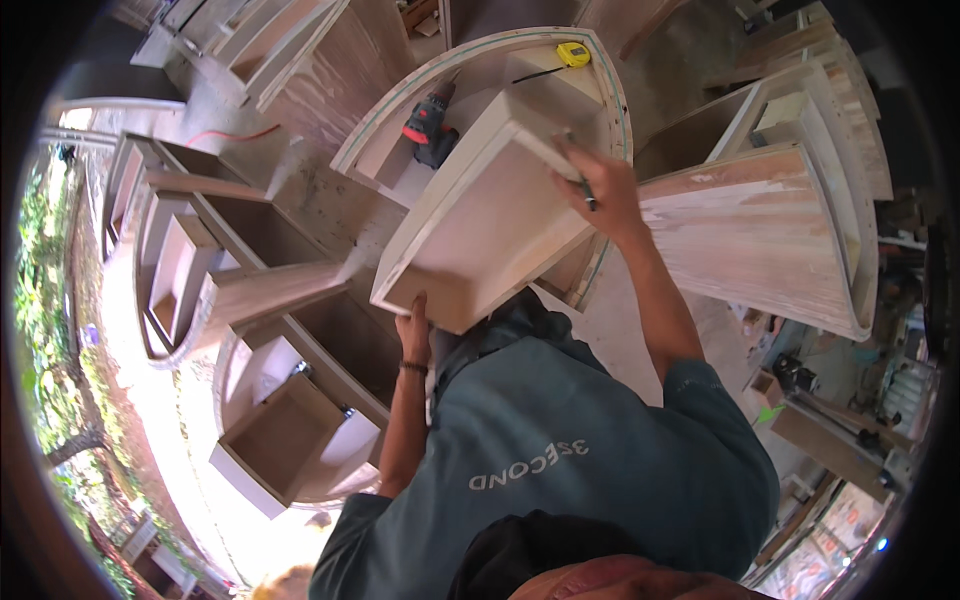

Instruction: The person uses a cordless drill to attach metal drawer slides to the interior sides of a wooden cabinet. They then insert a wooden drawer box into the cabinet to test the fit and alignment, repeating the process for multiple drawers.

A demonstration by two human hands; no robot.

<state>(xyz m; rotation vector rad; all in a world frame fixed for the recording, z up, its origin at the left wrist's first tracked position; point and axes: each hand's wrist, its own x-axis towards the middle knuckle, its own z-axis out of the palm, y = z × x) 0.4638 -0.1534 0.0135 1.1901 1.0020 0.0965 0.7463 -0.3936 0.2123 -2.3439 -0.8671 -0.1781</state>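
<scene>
A shallow, pale wooden drawer box (490, 235) is tilted in front of me, its open side facing up toward me. My left hand (414, 328) grips its near left corner, thumb over the edge. At the far right edge, my right hand (608, 190) is closed on the rim, with a slim dark pen-like stick (588, 192) between its fingers. Beneath the drawer lies a wooden cabinet carcass (352, 150) with a curved edge. Inside it rest a red and black cordless drill (430, 125) and a yellow tape measure (572, 55). The drawer hides part of the carcass.
To the left stand several unfinished cabinets, one with a drawer (285, 430) pulled out. Another wooden cabinet (750, 225) lies close on my right. A red-orange cord (235, 133) runs across the floor at the far left. Tools and boards (840, 440) clutter the right side.
</scene>
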